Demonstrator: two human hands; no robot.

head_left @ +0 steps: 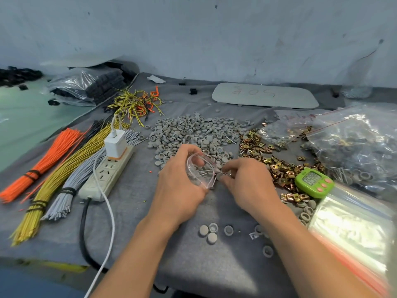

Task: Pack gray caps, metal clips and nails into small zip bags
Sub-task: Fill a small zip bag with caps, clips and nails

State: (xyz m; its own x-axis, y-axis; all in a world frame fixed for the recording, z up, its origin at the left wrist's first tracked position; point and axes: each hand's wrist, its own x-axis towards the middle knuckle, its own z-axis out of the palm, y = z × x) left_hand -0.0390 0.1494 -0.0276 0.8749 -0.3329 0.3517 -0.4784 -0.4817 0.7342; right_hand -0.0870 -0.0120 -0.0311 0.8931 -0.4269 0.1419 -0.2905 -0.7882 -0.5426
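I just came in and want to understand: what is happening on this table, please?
A person is filling a small zip bag. The left hand holds it open, with nails already inside; the right hand pinches small parts at its mouth. Piles of gray caps and metal clips lie just behind.

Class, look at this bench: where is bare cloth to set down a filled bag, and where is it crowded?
Bare cloth lies between the power strip and the left hand, and, but for stray caps, between the cap pile and the pale board. Crowded: the right side, with metal clips, green timer and bags.
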